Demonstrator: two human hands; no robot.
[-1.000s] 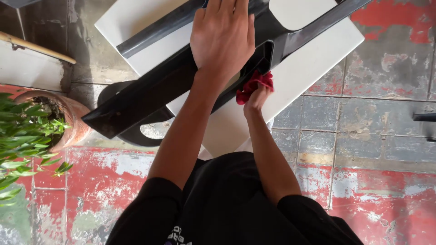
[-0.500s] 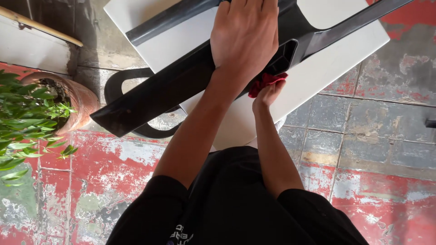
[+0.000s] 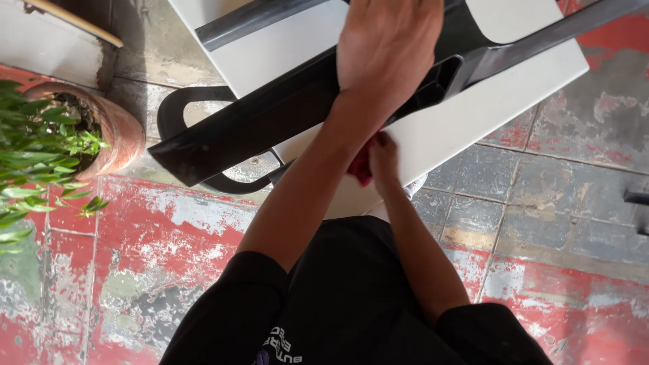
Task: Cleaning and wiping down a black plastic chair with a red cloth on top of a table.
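A long black plastic panel point(image 3: 257, 125) lies slantwise across a white table point(image 3: 487, 101). My left hand point(image 3: 389, 47) presses down on the panel's middle and steadies it; its fingertips are cut off by the top edge. My right hand point(image 3: 382, 159) sits just below the panel at the table's near edge, closed on a red cloth point(image 3: 360, 167). My left forearm crosses over it and hides most of the cloth.
A potted green plant point(image 3: 40, 149) in a clay pot point(image 3: 118, 132) stands on the floor at the left. A black curved frame point(image 3: 172, 108) shows under the table. The floor point(image 3: 169, 243) is worn tile with peeling red paint.
My right hand with the red cloth has slid left and down along the panel's lower edge, now under my left forearm. My left hand stays on the panel.
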